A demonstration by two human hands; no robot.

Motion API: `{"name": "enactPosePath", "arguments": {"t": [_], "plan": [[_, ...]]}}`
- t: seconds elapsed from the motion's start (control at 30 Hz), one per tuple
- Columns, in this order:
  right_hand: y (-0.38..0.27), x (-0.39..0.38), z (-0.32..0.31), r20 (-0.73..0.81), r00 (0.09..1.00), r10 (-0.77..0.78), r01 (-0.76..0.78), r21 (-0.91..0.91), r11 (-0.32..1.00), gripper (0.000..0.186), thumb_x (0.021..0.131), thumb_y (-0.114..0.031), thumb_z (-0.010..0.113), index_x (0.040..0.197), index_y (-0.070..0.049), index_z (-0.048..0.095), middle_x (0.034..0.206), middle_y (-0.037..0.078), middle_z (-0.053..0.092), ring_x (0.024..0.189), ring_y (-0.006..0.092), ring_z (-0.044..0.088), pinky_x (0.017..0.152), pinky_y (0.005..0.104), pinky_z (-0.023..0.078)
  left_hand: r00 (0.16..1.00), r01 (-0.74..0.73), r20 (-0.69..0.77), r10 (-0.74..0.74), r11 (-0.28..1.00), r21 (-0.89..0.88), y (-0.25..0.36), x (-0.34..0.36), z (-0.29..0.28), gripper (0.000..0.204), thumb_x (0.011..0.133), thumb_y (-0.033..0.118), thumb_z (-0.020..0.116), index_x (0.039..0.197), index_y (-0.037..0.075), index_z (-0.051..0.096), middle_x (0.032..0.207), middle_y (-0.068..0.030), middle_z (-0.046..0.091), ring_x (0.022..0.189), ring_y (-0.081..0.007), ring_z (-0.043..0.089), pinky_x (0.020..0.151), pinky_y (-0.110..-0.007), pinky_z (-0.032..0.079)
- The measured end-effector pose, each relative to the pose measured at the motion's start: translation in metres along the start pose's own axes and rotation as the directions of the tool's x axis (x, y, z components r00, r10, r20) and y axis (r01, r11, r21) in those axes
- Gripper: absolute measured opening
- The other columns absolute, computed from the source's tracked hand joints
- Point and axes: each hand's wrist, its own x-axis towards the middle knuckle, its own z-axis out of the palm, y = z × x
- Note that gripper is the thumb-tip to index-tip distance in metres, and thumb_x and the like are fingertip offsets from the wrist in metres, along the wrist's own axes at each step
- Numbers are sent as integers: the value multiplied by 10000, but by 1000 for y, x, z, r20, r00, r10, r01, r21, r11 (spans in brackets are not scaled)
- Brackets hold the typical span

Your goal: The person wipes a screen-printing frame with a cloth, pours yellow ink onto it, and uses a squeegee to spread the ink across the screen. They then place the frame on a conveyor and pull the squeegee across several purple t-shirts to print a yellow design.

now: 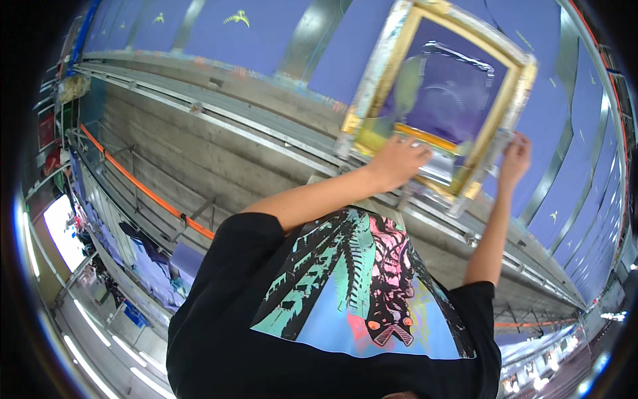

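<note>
Screen-printing frame (pixel 438 93), wooden, yellow-stained, sits at about 1 o'clock in the head view, laid on purple fabric (pixel 266 33) stretched along a long print table. Left hand (pixel 397 161) rests on the near rail of the frame, fingers curled down over a squeegee (pixel 435 143) with an orange-yellow edge; grip looks closed on it. Right hand (pixel 515 158) at 2 o'clock on the frame's right near corner, fingers folded around the frame edge, holding it. Judgement: a good pull calls for the frame held flat and tight to the fabric with the right hand, the blade kept square to the side rails, even pressure across its width, and no shift of the frame while ink is on the mesh. Surroundings: metal guide rail (pixel 219 116) runs from 10 o'clock diagonally under the hands; orange bar (pixel 143 189) at 9 o'clock below the table edge; yellow motifs (pixel 237 18) already on fabric at 12 o'clock. Obstruction: the person's black printed shirt (pixel 345 292) fills the 6 o'clock field; the rail's stops lie close to the frame's near corner and could catch it.
</note>
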Motion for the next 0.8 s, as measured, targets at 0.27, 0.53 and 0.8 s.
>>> {"name": "enactPosePath", "arguments": {"t": [0.27,0.53,0.8], "plan": [[72,6,-137,-53,973,225,-220,89,971,215,1066,-226,627,1177,-44,659,773,-49,546,652,14,447,546,184,352,980,-199,-38,197,977,-81,74,58,66,297,849,216,661,1089,51,718,1075,-76,683,1019,-238,618,790,-421,474],[102,-50,-149,-228,904,361,-344,115,932,201,1071,-201,616,1187,-41,653,772,-60,516,597,2,400,497,188,299,975,-222,-29,221,971,-85,77,60,75,199,810,219,672,913,66,748,904,-31,658,928,-229,582,759,-387,427],[108,-60,-142,-271,888,372,-359,99,928,211,1067,-220,627,1168,-39,668,739,-62,493,587,7,379,485,194,281,975,-217,20,220,971,-99,72,64,72,234,839,212,655,955,30,745,942,-65,662,967,-245,579,804,-400,437]]}}
